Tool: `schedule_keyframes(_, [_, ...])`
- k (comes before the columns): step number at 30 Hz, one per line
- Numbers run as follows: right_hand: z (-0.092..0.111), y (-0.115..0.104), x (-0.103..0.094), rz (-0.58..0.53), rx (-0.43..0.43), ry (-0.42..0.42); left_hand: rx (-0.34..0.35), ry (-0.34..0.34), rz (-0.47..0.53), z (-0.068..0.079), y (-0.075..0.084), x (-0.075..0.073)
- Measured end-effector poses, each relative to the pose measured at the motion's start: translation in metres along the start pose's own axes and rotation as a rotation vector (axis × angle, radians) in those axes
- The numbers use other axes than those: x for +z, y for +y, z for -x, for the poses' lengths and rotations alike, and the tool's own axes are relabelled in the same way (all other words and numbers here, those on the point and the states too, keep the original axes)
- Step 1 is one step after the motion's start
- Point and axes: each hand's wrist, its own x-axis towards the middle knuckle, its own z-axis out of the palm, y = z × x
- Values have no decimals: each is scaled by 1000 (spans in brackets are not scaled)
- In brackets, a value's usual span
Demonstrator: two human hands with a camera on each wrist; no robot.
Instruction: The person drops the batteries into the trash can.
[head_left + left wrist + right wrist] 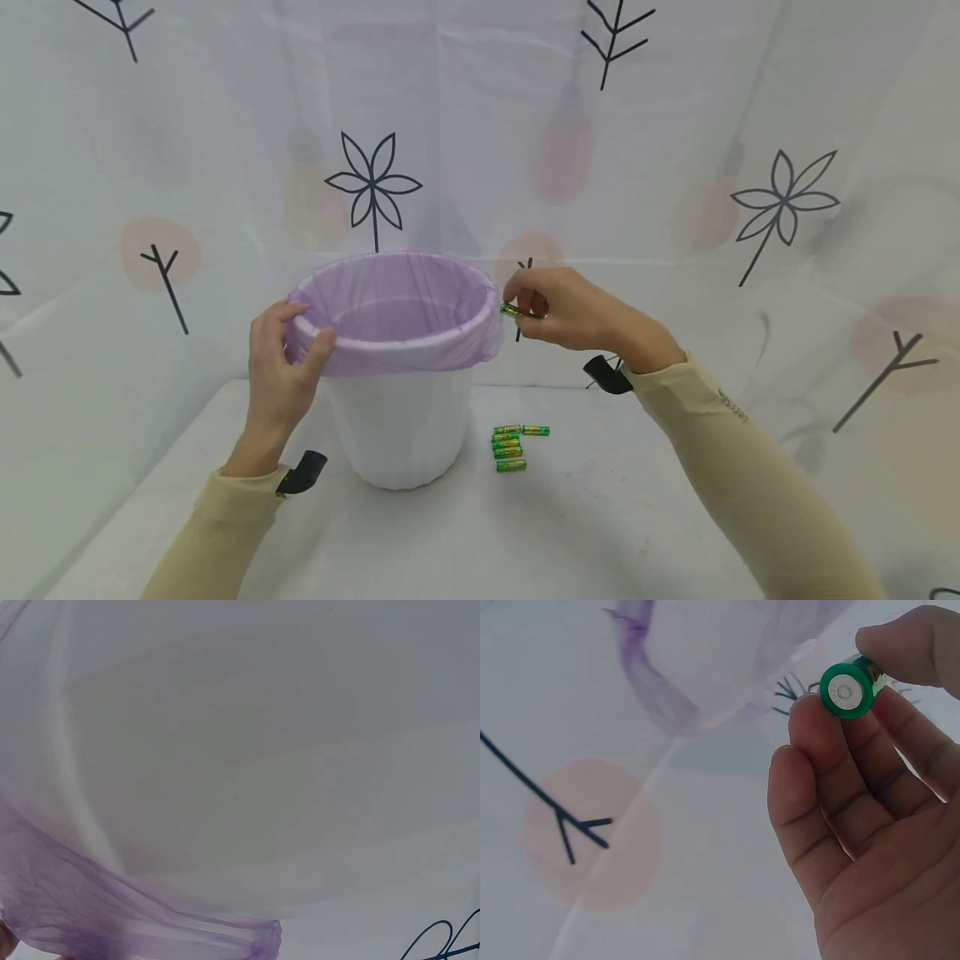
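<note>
A white trash bin (405, 429) stands upright, with a purple bag (408, 357) lining it and folded over its rim. My left hand (279, 379) grips the bin's rim on the left side, thumb at the front and fingers over the edge. Just outside the right side of the rim, my right hand (570, 310) pinches a green battery (511, 310) between thumb and fingers. The right wrist view shows the flat end of this battery (846, 691) facing the camera. Mostly bin wall and bag (142, 926) fill the left wrist view, with only fingertips showing at its lower left corner.
Several green batteries (508, 452) lie on the white table (585, 517) right of the bin's base, most of them in a column. Behind the table hangs a white cloth (480, 167) printed with flowers and twigs.
</note>
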Motion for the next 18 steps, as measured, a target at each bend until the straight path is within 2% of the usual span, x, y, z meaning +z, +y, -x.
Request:
schedule_keyframes(7, [-29,-10,0,-10,-45,28,-3,-2,-1,1,-1,1])
schedule_keyframes(18, [-76,-15,18,-41,58,-53,0,1,4,0,0,0])
